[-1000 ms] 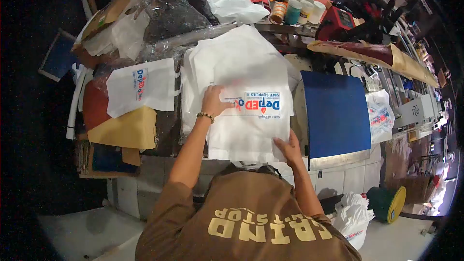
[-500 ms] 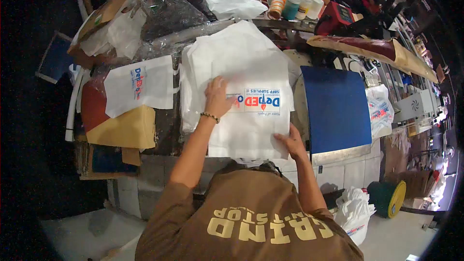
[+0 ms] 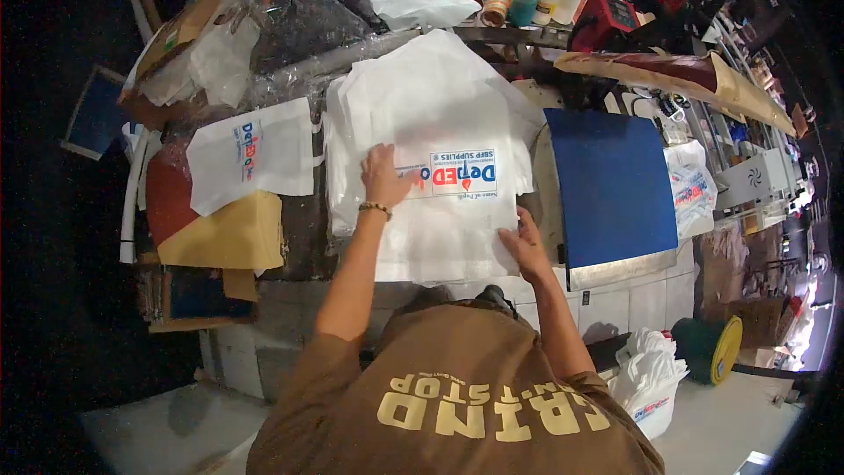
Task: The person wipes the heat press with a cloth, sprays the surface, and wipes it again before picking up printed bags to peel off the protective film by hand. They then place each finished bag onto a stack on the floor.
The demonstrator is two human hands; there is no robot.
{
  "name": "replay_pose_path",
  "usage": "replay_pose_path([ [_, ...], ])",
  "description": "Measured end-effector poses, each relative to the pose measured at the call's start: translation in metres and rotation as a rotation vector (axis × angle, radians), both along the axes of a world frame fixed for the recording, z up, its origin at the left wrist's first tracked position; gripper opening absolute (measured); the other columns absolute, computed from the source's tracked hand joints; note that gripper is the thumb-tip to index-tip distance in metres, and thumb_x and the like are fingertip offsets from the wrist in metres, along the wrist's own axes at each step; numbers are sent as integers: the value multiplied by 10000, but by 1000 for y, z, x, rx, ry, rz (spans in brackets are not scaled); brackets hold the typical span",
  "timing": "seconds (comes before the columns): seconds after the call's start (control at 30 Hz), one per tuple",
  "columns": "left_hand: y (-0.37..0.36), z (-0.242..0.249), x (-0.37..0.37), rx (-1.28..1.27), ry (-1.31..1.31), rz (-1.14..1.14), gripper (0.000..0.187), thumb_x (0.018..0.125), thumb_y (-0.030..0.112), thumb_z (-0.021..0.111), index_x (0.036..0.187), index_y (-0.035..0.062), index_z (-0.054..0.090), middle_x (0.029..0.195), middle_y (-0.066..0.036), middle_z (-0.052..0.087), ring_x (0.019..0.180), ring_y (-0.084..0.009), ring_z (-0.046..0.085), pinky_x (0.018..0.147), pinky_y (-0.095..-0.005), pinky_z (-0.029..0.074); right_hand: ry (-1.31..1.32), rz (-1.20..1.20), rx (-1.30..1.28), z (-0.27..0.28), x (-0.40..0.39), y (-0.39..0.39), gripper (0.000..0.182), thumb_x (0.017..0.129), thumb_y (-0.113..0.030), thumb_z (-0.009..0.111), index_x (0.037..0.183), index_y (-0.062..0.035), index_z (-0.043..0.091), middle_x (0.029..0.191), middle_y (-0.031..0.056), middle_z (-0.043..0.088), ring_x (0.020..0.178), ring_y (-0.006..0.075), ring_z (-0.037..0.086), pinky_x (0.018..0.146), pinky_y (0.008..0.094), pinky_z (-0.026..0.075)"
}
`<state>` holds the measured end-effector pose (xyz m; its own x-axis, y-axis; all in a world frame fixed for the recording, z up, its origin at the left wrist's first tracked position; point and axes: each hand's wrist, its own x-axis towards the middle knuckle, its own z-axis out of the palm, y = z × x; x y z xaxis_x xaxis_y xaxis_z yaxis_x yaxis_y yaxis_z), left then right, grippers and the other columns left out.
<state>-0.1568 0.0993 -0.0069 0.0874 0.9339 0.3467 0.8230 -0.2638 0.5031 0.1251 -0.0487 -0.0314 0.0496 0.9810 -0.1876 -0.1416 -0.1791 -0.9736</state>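
A white bag (image 3: 448, 242) with blue and red "DepED" print lies on top of a stack of similar white bags (image 3: 343, 154) in front of me. The print reads upside down from my side. My left hand (image 3: 385, 180) rests on the bag's left part, fingers spread, partly covering the print's end. At the lower right edge, my right hand (image 3: 527, 248) has its thumb over the bag and a finger along the side; thumb and finger are apart. Another printed white bag (image 3: 251, 158) is spread out to the left.
A blue board (image 3: 611, 189) stands close on the right. Behind are several jars (image 3: 524, 4), a red device (image 3: 607, 19) and a rolled brown sheet (image 3: 677, 79). On the left are a tan-and-maroon package (image 3: 224, 233) and clear plastic wrap (image 3: 303, 22). White bags (image 3: 649, 383) stand near the floor.
The top bag has shifted slightly left in view, along with both hands. My right hand has slid a little up along its right edge. Part of the view shift comes from head movement.
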Motion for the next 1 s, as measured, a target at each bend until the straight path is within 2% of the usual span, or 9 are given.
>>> replay_pose_path([
  [0.07, -3, 3, -11, -93, 100, 103, 597, 757, 309, 789, 1270, 69, 597, 1260, -176, 532, 1199, -347, 471, 1030, -443, 386, 43, 30, -33, 5, -3, -2, 577, 874, -24, 635, 1397, -57, 394, 1234, 125, 584, 1078, 177, 572, 893, 296, 471],
  [0.13, -5, 9, -17, -152, 52, 4, 634, 667, 340, 853, 1196, 66, 635, 1171, -139, 566, 1158, -323, 490, 995, -433, 402, 132, 5, -32, 3, -6, -6, 561, 866, 3, 606, 1382, -77, 401, 1240, 124, 580, 1075, 185, 573, 894, 293, 471],
  [0.27, -2, 0, -21, -169, 30, 6, 579, 637, 312, 871, 1126, 77, 668, 1119, -117, 579, 1135, -305, 506, 970, -443, 410, 169, -6, -66, -2, -9, -8, 573, 863, 15, 573, 1396, -67, 379, 1251, 130, 570, 1098, 198, 562, 928, 311, 459],
  [0.37, 1, -11, -21, -144, -59, 62, 487, 640, 244, 862, 1066, 88, 683, 1057, -85, 609, 1074, -287, 549, 961, -422, 416, 158, -11, -42, 0, -9, -10, 569, 864, 16, 551, 1398, -57, 371, 1269, 138, 552, 1131, 211, 545, 970, 331, 437],
  [0.47, 0, -21, -24, -116, -281, 76, 348, 674, 177, 820, 986, 91, 695, 940, -72, 631, 967, -274, 593, 897, -412, 430, 169, -38, -58, 10, -13, -15, 527, 849, 29, 550, 1352, -64, 427, 1240, 91, 569, 1127, 181, 553, 985, 334, 442],
  [0.53, -13, -16, -15, 185, -126, 81, 122, 727, 90, 726, 835, 145, 715, 807, -31, 623, 836, -241, 597, 811, -434, 425, 188, -32, -39, 16, -15, -17, 525, 849, 28, 547, 1352, -67, 433, 1250, 87, 567, 1133, 179, 549, 989, 331, 439],
  [0.63, -38, -13, 1, 375, 59, 22, 89, 719, 71, 699, 761, 149, 713, 813, -26, 615, 832, -227, 584, 770, -419, 414, 168, -47, -41, 15, -15, -19, 521, 849, 29, 541, 1350, -71, 441, 1258, 80, 564, 1137, 179, 546, 996, 332, 434],
  [0.73, -59, -14, 9, 468, 30, -50, 108, 715, 74, 693, 776, 159, 717, 815, -14, 605, 821, -224, 574, 758, -412, 413, 177, -52, -36, 14, -18, -22, 514, 851, 32, 535, 1346, -76, 449, 1256, 73, 564, 1143, 178, 542, 1001, 330, 429],
  [1.0, -80, -17, 15, 464, -40, -167, 104, 711, 54, 721, 794, 116, 706, 864, -17, 620, 853, -241, 588, 789, -412, 450, 185, -53, 8, 9, -17, -24, 493, 846, 36, 554, 1318, -71, 464, 1251, 73, 561, 1142, 172, 537, 1005, 324, 422],
])
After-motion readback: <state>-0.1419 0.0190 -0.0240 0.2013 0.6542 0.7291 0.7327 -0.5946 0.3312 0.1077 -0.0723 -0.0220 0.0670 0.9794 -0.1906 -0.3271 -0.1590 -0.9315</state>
